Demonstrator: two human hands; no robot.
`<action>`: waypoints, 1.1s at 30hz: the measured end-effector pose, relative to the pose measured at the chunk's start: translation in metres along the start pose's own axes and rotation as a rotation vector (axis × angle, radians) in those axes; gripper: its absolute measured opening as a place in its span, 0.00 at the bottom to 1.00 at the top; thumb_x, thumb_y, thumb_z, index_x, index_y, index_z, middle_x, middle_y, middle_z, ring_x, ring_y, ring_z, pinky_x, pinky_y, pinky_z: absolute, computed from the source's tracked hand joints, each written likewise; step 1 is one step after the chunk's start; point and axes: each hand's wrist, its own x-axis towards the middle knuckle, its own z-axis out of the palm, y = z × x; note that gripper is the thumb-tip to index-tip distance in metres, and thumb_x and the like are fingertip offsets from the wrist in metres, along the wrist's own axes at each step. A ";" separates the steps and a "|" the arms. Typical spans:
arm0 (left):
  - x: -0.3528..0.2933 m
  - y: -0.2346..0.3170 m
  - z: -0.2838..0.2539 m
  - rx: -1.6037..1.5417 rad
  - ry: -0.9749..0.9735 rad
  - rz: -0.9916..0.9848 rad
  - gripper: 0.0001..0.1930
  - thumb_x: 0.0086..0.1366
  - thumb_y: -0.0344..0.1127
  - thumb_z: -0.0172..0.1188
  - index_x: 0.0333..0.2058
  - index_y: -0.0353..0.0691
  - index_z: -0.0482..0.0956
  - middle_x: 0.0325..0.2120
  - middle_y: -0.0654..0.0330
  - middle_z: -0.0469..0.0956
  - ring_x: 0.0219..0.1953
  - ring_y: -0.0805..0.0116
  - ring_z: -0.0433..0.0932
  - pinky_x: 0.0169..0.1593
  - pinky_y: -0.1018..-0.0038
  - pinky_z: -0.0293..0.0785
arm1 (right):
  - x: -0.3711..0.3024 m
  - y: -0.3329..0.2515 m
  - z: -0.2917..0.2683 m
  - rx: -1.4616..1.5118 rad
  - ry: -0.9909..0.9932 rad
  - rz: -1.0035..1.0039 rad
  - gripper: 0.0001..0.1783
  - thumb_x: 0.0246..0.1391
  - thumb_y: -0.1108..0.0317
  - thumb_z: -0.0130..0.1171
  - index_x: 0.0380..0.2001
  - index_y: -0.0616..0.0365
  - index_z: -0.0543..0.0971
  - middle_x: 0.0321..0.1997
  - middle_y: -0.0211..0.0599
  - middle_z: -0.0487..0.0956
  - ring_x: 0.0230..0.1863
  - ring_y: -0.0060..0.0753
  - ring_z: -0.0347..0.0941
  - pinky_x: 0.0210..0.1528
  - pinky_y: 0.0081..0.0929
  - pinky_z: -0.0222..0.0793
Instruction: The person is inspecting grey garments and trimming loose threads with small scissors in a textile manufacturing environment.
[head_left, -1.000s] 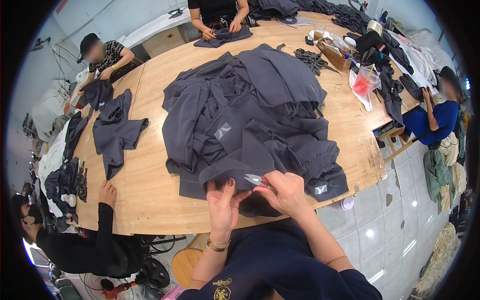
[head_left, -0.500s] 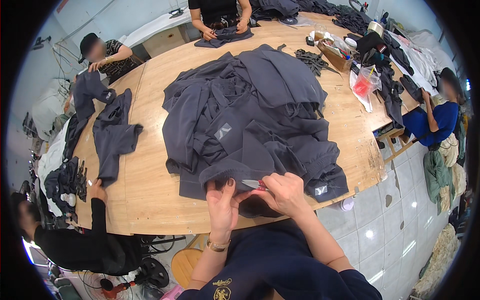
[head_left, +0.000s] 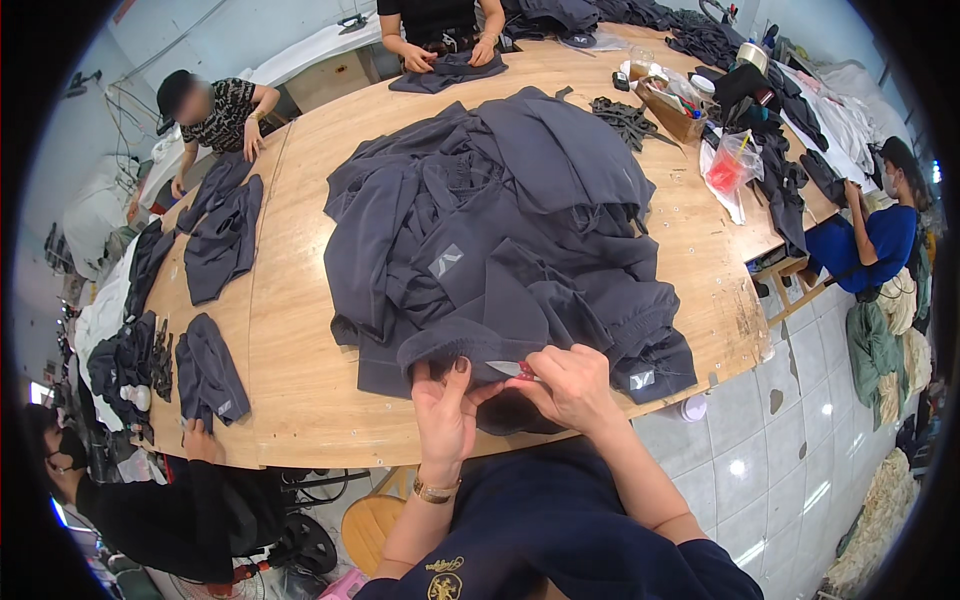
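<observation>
My left hand grips the gathered edge of a dark grey garment at the near side of the table, its thumb on top of the cloth. In my right hand are small thread snips with pale blades and red handles, their blades pointing left against that edge. Whether the blades touch a thread is too small to tell. Behind my hands a big heap of dark grey garments spreads over the table, one showing a light grey patch.
Co-workers handle grey garments at the far edge and left side; another in blue sits at right. On the wooden table are more garments, a box of tools and a cup of red drink. A stool stands below.
My hands, the snips and the held edge stay nearly in place. On the left, two co-workers have laid down and shifted their garments, one of which now lies folded nearer the table's front.
</observation>
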 end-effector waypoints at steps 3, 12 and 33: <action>0.001 -0.001 -0.001 -0.001 -0.001 0.006 0.15 0.67 0.29 0.49 0.50 0.38 0.60 0.41 0.55 0.74 0.38 0.65 0.79 0.36 0.69 0.82 | 0.001 -0.002 -0.004 0.012 -0.018 -0.005 0.16 0.46 0.51 0.61 0.21 0.51 0.72 0.16 0.25 0.67 0.15 0.25 0.66 0.20 0.23 0.53; -0.001 -0.002 0.000 0.021 -0.004 0.037 0.16 0.66 0.28 0.49 0.51 0.38 0.60 0.41 0.55 0.74 0.38 0.65 0.79 0.37 0.68 0.82 | 0.004 -0.004 -0.009 -0.007 -0.069 -0.017 0.16 0.43 0.54 0.64 0.22 0.53 0.73 0.17 0.27 0.69 0.15 0.29 0.66 0.20 0.24 0.56; 0.010 0.000 -0.023 -0.142 0.085 -0.272 0.11 0.65 0.34 0.54 0.45 0.43 0.67 0.34 0.66 0.74 0.34 0.77 0.74 0.33 0.78 0.77 | -0.012 0.022 0.012 1.368 0.037 0.702 0.18 0.49 0.80 0.57 0.23 0.53 0.58 0.29 0.29 0.70 0.32 0.13 0.63 0.35 0.13 0.61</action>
